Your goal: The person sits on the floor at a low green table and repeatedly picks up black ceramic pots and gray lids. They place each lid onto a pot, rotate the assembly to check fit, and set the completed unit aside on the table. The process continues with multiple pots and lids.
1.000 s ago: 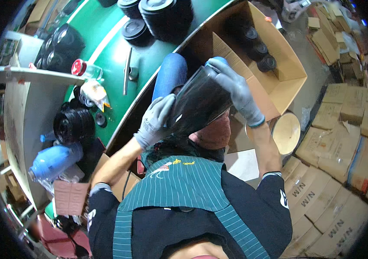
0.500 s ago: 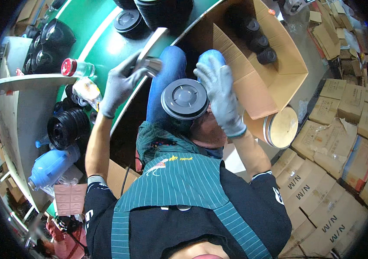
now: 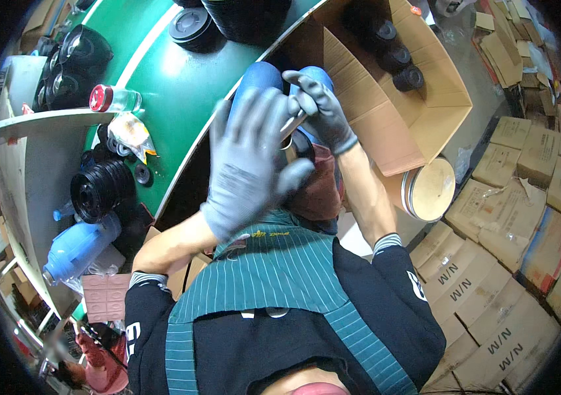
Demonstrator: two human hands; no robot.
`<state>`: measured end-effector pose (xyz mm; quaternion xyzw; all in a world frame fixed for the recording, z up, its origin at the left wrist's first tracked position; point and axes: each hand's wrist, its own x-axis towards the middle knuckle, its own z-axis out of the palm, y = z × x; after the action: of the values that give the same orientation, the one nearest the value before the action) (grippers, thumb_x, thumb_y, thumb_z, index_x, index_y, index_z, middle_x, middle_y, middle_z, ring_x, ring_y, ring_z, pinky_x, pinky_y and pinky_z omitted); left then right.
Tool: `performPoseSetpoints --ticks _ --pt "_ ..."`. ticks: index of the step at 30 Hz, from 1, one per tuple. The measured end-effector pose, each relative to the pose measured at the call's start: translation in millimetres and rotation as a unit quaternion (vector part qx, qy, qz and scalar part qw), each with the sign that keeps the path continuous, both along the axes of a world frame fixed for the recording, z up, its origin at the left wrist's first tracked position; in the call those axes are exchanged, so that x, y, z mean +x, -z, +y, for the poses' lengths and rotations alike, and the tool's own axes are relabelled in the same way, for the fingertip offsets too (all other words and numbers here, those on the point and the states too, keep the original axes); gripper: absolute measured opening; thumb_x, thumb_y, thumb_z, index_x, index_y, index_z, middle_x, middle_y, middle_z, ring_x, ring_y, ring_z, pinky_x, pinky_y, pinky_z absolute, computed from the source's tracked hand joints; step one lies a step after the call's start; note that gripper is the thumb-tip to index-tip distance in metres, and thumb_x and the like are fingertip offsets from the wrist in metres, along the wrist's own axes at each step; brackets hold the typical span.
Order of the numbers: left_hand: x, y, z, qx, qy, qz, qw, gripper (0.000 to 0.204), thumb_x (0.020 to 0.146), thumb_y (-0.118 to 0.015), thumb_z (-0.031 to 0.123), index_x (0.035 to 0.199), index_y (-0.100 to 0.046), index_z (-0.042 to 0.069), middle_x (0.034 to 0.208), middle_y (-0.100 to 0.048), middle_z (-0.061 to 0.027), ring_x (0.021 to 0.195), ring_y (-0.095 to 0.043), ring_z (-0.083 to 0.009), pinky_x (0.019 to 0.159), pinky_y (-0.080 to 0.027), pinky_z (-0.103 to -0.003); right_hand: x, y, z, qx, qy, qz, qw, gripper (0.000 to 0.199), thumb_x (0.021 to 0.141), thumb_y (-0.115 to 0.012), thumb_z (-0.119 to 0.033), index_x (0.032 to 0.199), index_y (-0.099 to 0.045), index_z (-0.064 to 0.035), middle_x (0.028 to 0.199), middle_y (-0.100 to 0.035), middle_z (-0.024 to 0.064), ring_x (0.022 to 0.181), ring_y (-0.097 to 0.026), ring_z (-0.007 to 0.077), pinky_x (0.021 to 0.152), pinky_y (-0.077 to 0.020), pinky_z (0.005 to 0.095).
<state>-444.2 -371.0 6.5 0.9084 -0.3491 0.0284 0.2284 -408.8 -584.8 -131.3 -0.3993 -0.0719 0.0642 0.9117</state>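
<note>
My left hand (image 3: 249,164), in a grey glove, is raised in front of my lap with its fingers spread wide and its back toward me, blurred. Just behind it sits a black round part (image 3: 299,146), mostly hidden by that hand. My right hand (image 3: 323,108), also in a grey glove, curls its fingers at the top of the part, over a thin silvery piece (image 3: 291,128). Whether the left palm touches the part is hidden. My knees in blue trousers (image 3: 260,74) lie beyond the hands.
A green table (image 3: 181,99) curves on the left with a red-capped bottle (image 3: 112,99) and stacked black round parts (image 3: 99,191). An open cardboard box (image 3: 438,112) holds more black parts (image 3: 399,59). A round pale reel (image 3: 428,191), folded cartons (image 3: 524,197) and a blue jug (image 3: 79,243) surround me.
My left hand came back from the green table and now spreads over the black part. My right hand shifted from holding the part's side to its top.
</note>
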Motion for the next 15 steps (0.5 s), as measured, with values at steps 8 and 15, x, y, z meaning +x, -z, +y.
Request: performPoseSetpoints --ticks 8,15 --pt "113 88 11 -0.335 0.223 0.286 0.87 0.049 0.116 -0.039 0.024 0.154 -0.057 -0.001 0.14 -0.07 -0.0219 0.132 -0.067 -0.0344 0.12 -0.047 -0.044 -109 -108 35 -0.381 -0.021 -0.293 0.877 0.028 0.09 -0.075 -0.032 0.071 -0.075 -0.0112 0.071 -0.065 0.0028 0.082 -0.065 0.0237 0.116 -0.0443 0.0524" --pt "92 92 -125 -0.261 0.408 0.403 0.777 0.059 0.116 -0.047 0.042 0.107 -0.078 -0.007 0.089 -0.077 -0.0177 0.087 -0.076 -0.026 0.083 -0.061 -0.041 -79 -154 114 -0.659 -0.264 -0.351 0.611 0.039 0.098 -0.07 -0.044 0.076 -0.068 -0.0111 0.065 -0.066 0.007 0.07 -0.072 0.0243 0.061 -0.056 0.0376"
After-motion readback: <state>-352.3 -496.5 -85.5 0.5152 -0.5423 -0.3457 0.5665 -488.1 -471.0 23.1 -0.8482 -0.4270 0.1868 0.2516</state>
